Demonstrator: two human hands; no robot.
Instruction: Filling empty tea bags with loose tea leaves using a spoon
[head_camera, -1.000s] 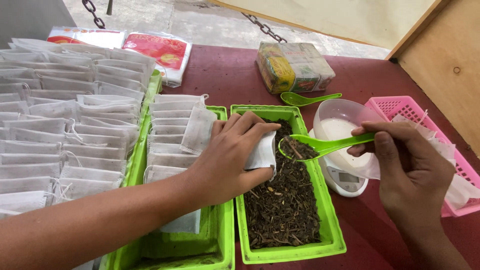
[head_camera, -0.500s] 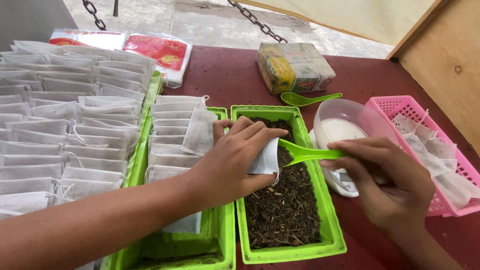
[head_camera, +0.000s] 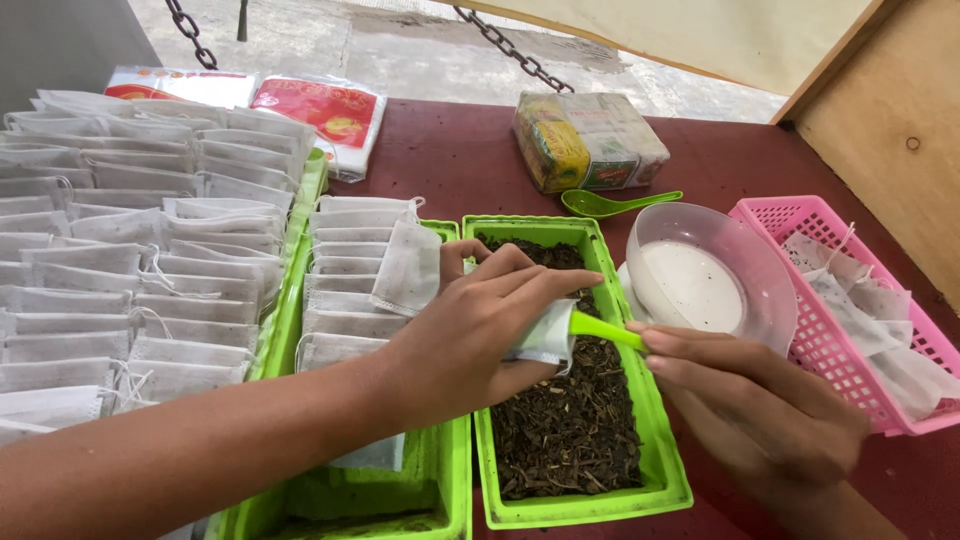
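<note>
Two green trays (head_camera: 585, 505) sit on a dark red table (head_camera: 460, 165) outdoors.

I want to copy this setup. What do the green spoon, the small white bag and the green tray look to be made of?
Green spoon: seemingly moulded plastic, smooth and evenly coloured. Small white bag: probably thin filter paper or nonwoven fabric, matte and creased. Green tray: likely rigid plastic, with a glossy rim.

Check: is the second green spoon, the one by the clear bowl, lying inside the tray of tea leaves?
No: the second green spoon lies on the dark red table, beyond the far end of the tea-leaf tray.
</note>
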